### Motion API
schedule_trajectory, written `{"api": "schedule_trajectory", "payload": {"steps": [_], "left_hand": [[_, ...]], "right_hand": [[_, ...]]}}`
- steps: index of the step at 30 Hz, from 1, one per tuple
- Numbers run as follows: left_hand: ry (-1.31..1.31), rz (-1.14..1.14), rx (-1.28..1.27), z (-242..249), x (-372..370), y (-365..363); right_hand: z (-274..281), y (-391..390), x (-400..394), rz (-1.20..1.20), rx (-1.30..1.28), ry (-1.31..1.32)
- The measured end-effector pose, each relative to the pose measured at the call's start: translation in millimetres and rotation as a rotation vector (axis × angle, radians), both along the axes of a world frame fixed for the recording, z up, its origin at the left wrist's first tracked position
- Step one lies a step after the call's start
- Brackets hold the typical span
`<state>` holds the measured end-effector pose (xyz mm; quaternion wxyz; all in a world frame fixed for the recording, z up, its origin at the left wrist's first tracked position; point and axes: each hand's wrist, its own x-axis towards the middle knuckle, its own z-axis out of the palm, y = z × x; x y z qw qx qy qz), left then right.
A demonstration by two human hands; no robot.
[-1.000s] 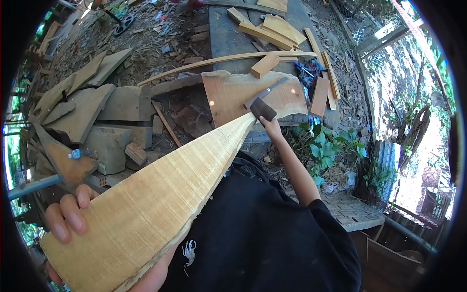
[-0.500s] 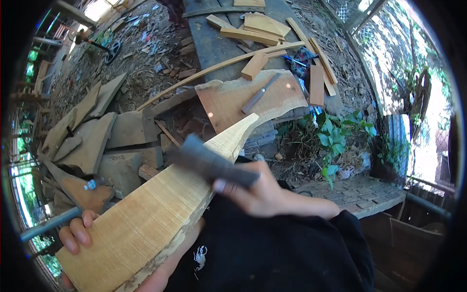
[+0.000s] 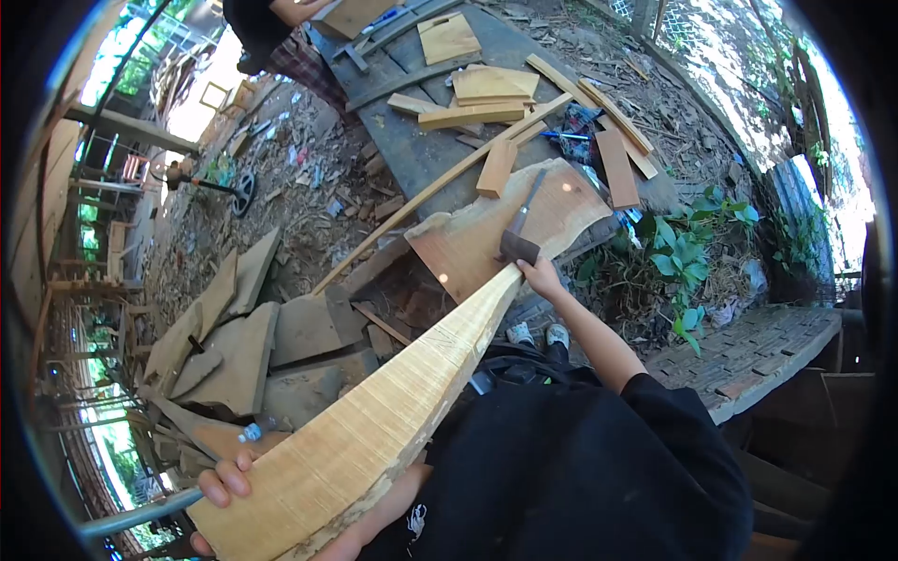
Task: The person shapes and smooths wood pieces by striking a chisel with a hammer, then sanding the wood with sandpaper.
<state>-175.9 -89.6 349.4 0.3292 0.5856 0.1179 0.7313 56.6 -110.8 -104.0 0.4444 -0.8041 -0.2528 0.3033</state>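
A long, pale wooden plank [image 3: 365, 402] with a rough bark edge lies slanted before me, wide at the lower left and tapering to a narrow tip. My left hand [image 3: 227, 479] grips its wide end, fingers curled over the far edge. At the narrow tip, my right hand [image 3: 541, 279] is closed on a dark brown rectangular piece [image 3: 520, 247], whose exact kind I cannot tell. Just beyond it, a chisel [image 3: 533, 194] rests on a broad live-edge board [image 3: 571, 210], its handle partly behind the dark piece.
Wood offcuts [image 3: 496, 84] and long strips lie on the grey bench [image 3: 393, 140]. Slabs [image 3: 224, 360] are piled at left, a leafy plant [image 3: 678, 248] grows at right, near a stone ledge [image 3: 748, 360]. Another person [image 3: 271, 37] stands at the far end of the bench.
My right hand has moved from the plank's middle up to its narrow tip with the dark piece. The view has shifted, bringing another person into sight at the top.
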Motion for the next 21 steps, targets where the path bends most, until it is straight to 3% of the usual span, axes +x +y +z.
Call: {"api": "schedule_trajectory", "payload": {"steps": [1, 4, 6, 7, 8, 12, 15, 18, 21], "left_hand": [[0.012, 0.005, 0.007, 2.5, 3.0, -1.4], [-0.068, -0.008, 0.026, 5.0, 19.9, 1.5], [-0.04, -0.011, 0.012, 4.8, 21.7, 3.3], [-0.014, -0.012, 0.004, 4.5, 21.5, 3.7], [0.002, -0.013, -0.002, 4.0, 22.4, 4.3], [0.023, -0.014, -0.029, 3.3, 26.8, 11.7], [0.044, -0.038, -0.025, 6.8, 28.7, 16.1], [0.057, -0.051, -0.032, 7.3, 30.8, 18.8], [0.082, -0.03, -0.018, 8.0, 27.2, 20.0]], "right_hand": [[14.2, 2.8, 3.1, -0.004, -0.117, 0.124], [83.8, 1.8, -22.1, -0.026, -0.048, 0.027], [163.3, -5.0, -36.7, 0.197, -0.151, 0.133], [196.8, -12.0, -49.5, 0.316, -0.044, 0.063], [216.6, -17.7, -66.0, 0.318, 0.281, 0.037], [321.2, -39.9, -81.6, 0.589, 0.514, 0.288], [381.5, -43.4, -91.5, 0.693, 1.099, 0.215], [403.9, -40.6, -106.7, 0.735, 1.427, 0.144], [374.3, -35.1, -83.6, 0.739, 1.283, 0.17]]}}
